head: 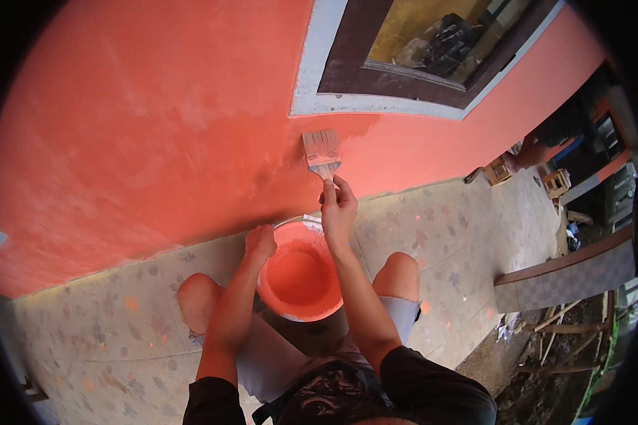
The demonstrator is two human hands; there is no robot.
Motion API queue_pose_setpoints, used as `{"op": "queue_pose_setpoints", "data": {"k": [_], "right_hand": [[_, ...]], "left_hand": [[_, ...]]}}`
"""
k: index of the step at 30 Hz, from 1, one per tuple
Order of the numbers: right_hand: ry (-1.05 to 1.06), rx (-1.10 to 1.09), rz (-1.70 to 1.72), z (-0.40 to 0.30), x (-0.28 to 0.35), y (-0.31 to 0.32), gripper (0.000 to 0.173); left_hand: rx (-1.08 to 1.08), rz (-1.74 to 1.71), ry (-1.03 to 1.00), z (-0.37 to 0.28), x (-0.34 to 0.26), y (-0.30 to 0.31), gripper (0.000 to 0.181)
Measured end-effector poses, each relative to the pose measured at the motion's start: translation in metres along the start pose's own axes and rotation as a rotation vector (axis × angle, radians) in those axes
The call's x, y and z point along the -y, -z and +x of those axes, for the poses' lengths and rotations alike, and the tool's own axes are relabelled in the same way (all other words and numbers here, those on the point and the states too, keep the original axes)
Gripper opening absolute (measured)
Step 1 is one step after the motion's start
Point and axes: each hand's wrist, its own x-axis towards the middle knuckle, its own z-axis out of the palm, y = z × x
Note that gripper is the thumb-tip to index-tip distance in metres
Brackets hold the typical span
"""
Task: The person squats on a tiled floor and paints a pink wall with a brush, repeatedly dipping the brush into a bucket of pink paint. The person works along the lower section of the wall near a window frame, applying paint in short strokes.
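Note:
My right hand (pixel 340 210) grips the handle of a wide paintbrush (pixel 321 149). Its bristles are coated in paint and point up at the coral-coloured wall (pixel 191 117), just below a window; whether they touch it I cannot tell. Darker, wet-looking paint lies around the brush on the wall. Between my knees is a bucket (pixel 300 311) with orange-red paint (pixel 297 276) in it. My left hand (pixel 260 241) is closed at the bucket's upper left edge, where its wire handle meets the rim.
A dark brown window frame (pixel 345 64) with a pale border (pixel 303 95) sits in the wall. The paint-spotted floor (pixel 138 319) runs along the wall's foot. Wooden stools (pixel 556 183) stand far right, near a low tiled wall (pixel 569 284). Bare ground with timber (pixel 563 329) lies beyond.

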Motion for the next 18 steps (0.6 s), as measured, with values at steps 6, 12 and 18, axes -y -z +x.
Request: {"op": "queue_pose_setpoints", "data": {"k": [6, 12, 18], "right_hand": [[-0.131, 0.013, -0.057, -0.004, -0.051, 0.020, 0.030], [-0.008, -0.013, -0.010, 0.001, -0.030, 0.004, 0.029], [-0.100, 0.009, 0.028, -0.013, -0.050, 0.022, 0.026]], "left_hand": [[-0.053, -0.027, -0.027, 0.003, -0.008, 0.007, 0.023], [0.025, -0.002, -0.014, 0.001, -0.013, 0.008, 0.037], [-0.014, -0.013, -0.038, 0.003, -0.011, 0.008, 0.035]]}}
